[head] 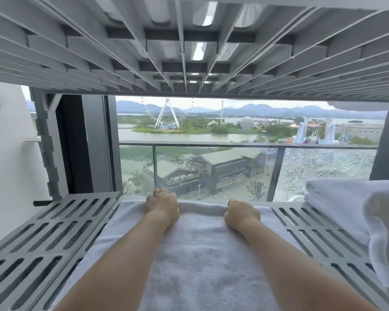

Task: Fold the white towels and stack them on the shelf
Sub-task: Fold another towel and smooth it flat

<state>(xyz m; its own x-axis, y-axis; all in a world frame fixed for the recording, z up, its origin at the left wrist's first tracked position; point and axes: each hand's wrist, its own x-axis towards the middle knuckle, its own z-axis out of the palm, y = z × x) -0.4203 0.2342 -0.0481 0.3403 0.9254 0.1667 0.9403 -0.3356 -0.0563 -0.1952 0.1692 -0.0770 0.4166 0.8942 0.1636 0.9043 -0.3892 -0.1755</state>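
Head view: left hand [162, 204] and right hand [241, 213] clutch far edge of flat white towel [200, 254].

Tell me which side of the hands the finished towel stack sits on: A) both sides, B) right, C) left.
B: the towel stack lies on the shelf to the right of the right hand, which grips the spread towel along with the left hand.
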